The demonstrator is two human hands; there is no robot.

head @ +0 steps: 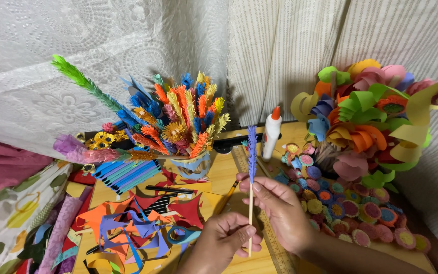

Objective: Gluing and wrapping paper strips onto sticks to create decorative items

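A thin wooden stick (251, 213) stands upright between both hands, its top wrapped in blue-purple fringed paper (252, 152). My left hand (224, 238) pinches the stick near its bottom end. Higher up, my right hand (277, 208) holds the stick just under the fringe with fingertips and thumb. The hands are over a wooden board (239, 259) beside a ruler (272, 243).
A pot of many-coloured fringed paper stems (178, 122) stands behind left. A white glue bottle with orange cap (271, 133) is behind the stick. Paper flower bouquet (371, 122) and several small paper discs (345, 208) lie right. Paper scraps (133, 223) and scissors (181, 234) lie left.
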